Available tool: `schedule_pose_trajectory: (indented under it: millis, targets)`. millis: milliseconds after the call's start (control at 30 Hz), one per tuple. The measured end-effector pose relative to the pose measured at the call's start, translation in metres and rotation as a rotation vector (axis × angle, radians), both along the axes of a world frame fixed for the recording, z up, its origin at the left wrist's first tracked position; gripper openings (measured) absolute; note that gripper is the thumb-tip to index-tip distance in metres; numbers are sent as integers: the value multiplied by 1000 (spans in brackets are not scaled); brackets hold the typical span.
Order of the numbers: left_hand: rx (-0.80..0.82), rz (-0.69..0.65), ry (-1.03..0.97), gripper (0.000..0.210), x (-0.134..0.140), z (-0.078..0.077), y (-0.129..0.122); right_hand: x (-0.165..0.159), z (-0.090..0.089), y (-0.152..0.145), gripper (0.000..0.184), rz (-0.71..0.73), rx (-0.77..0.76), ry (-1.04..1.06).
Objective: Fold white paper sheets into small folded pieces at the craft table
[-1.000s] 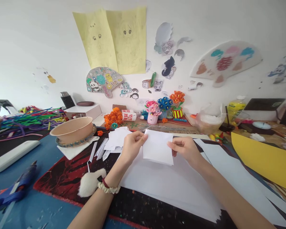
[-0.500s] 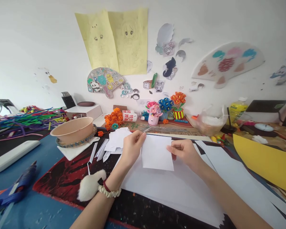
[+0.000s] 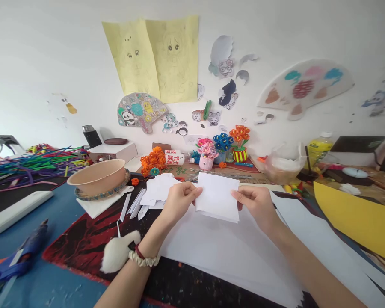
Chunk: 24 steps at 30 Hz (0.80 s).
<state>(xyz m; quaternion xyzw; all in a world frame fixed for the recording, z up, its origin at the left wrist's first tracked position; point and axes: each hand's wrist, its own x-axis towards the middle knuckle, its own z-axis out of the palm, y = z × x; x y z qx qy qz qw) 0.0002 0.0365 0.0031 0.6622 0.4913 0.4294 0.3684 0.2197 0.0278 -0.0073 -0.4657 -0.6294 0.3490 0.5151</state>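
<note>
Between my two hands I hold a roughly square piece of white paper (image 3: 217, 196), raised a little over the large white sheets (image 3: 231, 252) on the table. My left hand (image 3: 183, 199) pinches its left edge between thumb and fingers. On the opposite edge, my right hand (image 3: 254, 202) grips it with the thumb in front and fingers behind. Along the bottom, a second edge shows, so the piece looks doubled or layered. A pile of white paper pieces (image 3: 157, 190) lies left of my left hand, with narrow paper strips (image 3: 136, 203) beside it.
A beige bowl (image 3: 98, 177) stands at the left, near a blue glue gun (image 3: 22, 252). White fluffy material (image 3: 120, 252) lies by my left wrist. Yellow card (image 3: 356, 218) is at the right. Flower pots (image 3: 208, 160) and a plastic bottle (image 3: 321, 147) line the back.
The paper piece has risen slightly and moved right, and its lower edge now shows two layers. My left hand has shifted from the top corner down to the left edge.
</note>
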Motion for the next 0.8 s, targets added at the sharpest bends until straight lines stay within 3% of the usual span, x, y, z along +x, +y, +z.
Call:
schedule_pose_trajectory:
  millis: [133, 300, 500, 633, 800]
  targets:
    - [-97, -138, 78, 34, 0, 4, -4, 3, -2, 3, 37, -67, 34, 64]
    - [-90, -75, 26, 30, 2, 5, -7, 4, 1, 3, 37, -81, 31, 90]
    - [-83, -166, -35, 29, 0, 5, -7, 5, 3, 3, 37, -96, -6, 157]
    - [-53, -120, -52, 30, 0, 5, -5, 7, 2, 5, 37, -22, -89, 179]
    - [3, 29, -52, 26, -4, 2, 1, 10, -2, 8, 35, 126, -197, 224]
